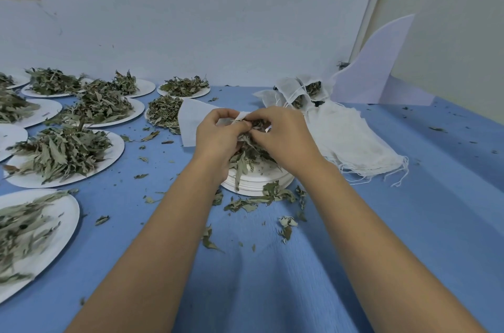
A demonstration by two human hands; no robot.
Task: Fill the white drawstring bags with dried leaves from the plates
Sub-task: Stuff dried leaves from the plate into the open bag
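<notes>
A white drawstring bag point(192, 121) hangs open-mouthed above a stack of white plates point(256, 182) at the table's middle. My left hand point(218, 139) pinches the bag's rim. My right hand point(283, 136) has its fingers curled round a clump of dried leaves point(245, 152) at the bag's mouth. More leaves dangle from the clump down onto the top plate. The bag's opening is mostly hidden behind my fingers.
Several plates heaped with dried leaves point(62, 152) cover the left side of the blue tablecloth. Filled bags point(300, 92) and a pile of flat bags point(354, 141) lie at the right rear. A white board point(381, 68) leans on the wall. Loose leaf bits point(261, 196) litter the cloth.
</notes>
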